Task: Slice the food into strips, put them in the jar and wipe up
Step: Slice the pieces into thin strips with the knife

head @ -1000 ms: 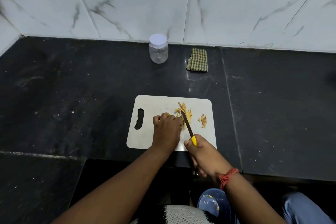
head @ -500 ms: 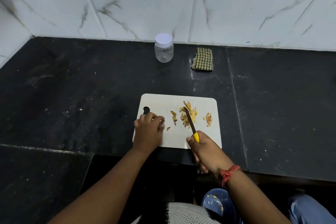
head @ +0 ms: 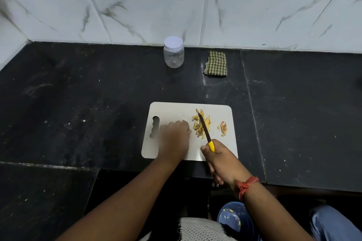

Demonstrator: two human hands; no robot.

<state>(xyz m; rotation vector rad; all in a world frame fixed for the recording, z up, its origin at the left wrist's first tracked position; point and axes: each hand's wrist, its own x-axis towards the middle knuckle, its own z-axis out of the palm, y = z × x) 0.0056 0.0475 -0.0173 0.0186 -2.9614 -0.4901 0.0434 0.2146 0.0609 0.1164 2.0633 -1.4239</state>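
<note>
Landmark: white cutting board (head: 170,111), lying flat near the front edge of a black stone counter (head: 78,88).

On the board's right half: pile of yellow food strips (head: 201,125). Further right on the board, apart from the pile: a small brownish scrap, probably peel (head: 223,127).

Right hand (head: 221,159) at the board's near right edge, clenched around the yellow handle of a knife (head: 205,133); dark blade slanting across the strip pile, tip toward the board's far side. Blade contact with the board not discernible.

Left hand (head: 175,134) over the board's middle, just left of the pile, blurred; fingers apparently bent, knuckles up. Whether anything lies under or within them: cannot tell.

Beyond the board's far edge, well apart, against the marble-tiled wall: clear plastic jar (head: 174,55), upright, white lid on, seemingly empty. Right of the jar: folded green checked cloth (head: 215,63).

Step in hand, as judged: end of slicing, with strips being gathered into one heap.

Next move, as judged: knife down, jar brought close and lid unscrewed, then strips pinched or scraped off the board into the narrow mouth. Wiping with the cloth not yet begun.
</note>
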